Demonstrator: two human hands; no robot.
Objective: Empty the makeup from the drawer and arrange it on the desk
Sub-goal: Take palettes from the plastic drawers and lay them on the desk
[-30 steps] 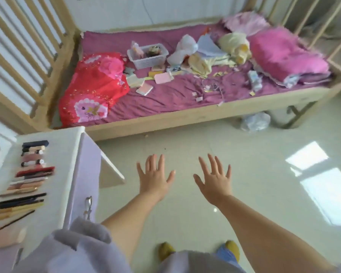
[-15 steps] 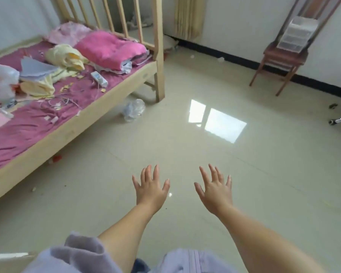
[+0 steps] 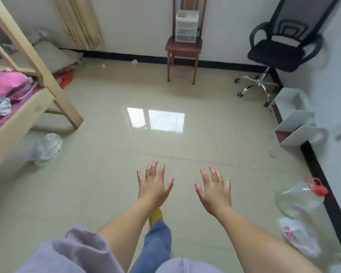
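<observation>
Over the pale tiled floor (image 3: 110,190): left hand (image 3: 153,184) and right hand (image 3: 215,191), both palm-down, fingers spread straight, holding nothing, apart from each other. Against the far wall: clear plastic drawer unit (image 3: 186,26) standing on a red wooden chair (image 3: 183,49); contents too small to tell. Right of it: black office chair (image 3: 280,50). Left edge: wooden bed frame (image 3: 28,109). Lower right: clear water jug (image 3: 301,200), red cap.

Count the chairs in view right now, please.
2. A wooden chair stands against the far wall with a clear drawer unit on its seat. A black office chair stands to its right, in the far right corner. More may be outside the frame.
</observation>
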